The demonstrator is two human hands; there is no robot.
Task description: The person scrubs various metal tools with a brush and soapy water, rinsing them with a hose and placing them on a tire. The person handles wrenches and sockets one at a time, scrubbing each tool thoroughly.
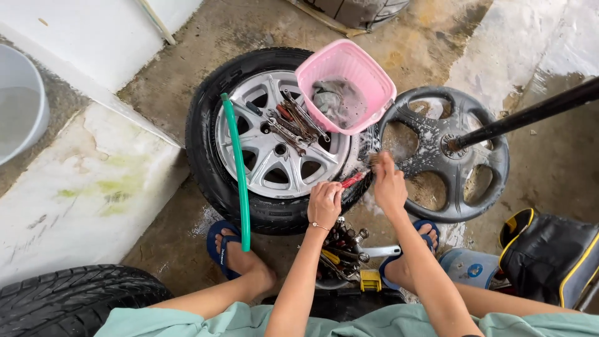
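The left hand pinches a red-handled brush while the right hand's curled fingers press the soapy black plastic hubcap.

light: soft, even daylight | shadows: faint | focus: sharp | edges: wide-angle bending

The left hand gripped a red-handled tool at the tyre's edge. The right hand pressed on the wet black wheel cover lying on the concrete floor. A pink basket, loose wrenches and a green hose rested on the alloy wheel.
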